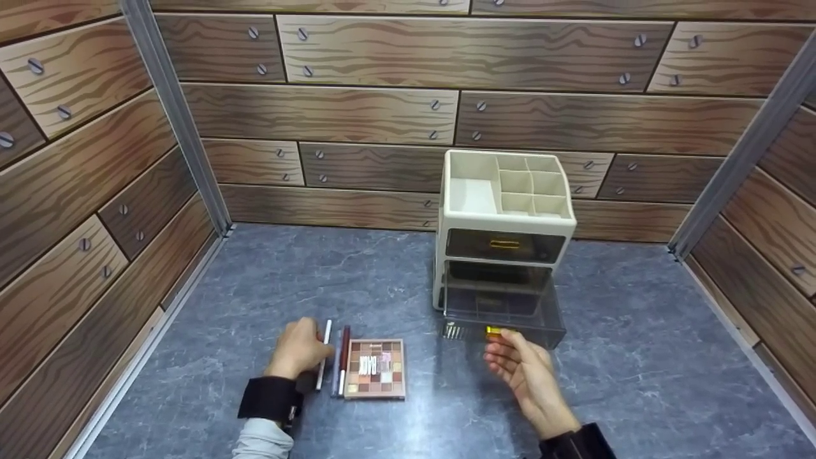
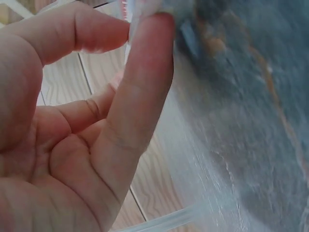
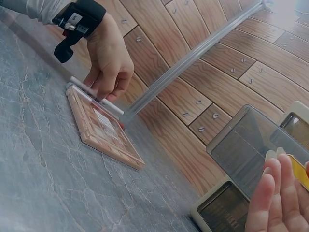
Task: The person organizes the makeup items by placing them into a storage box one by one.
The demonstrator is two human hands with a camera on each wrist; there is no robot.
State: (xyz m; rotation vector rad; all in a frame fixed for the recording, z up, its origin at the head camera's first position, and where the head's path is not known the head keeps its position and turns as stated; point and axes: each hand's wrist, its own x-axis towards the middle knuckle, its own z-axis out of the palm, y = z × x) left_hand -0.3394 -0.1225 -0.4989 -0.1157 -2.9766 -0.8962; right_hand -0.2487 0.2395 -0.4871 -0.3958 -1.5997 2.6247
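Note:
My left hand (image 1: 298,349) pinches a slim white pen-like stick (image 1: 324,357) between thumb and fingers, just left of the eyeshadow palette (image 1: 376,370). In the left wrist view its thumb and index fingertips meet at a pale, blurred end. Between that stick and the palette lies a dark red tube with a white end (image 1: 345,350), with a bluish clear one beside it. My right hand (image 1: 526,376) pinches the gold handle (image 1: 493,331) of a transparent grey drawer (image 1: 542,319), which stands pulled out of the cream organizer (image 1: 510,221). The other fingers hang below the handle.
Above the pulled-out drawer, the top drawer (image 1: 468,244) is closed; another drawer (image 3: 224,208) sits beneath. Divided compartments (image 1: 532,182) form the organizer's top. Wood-patterned walls (image 1: 357,115) and metal corner posts (image 1: 185,121) bound the grey marbled surface (image 1: 287,268).

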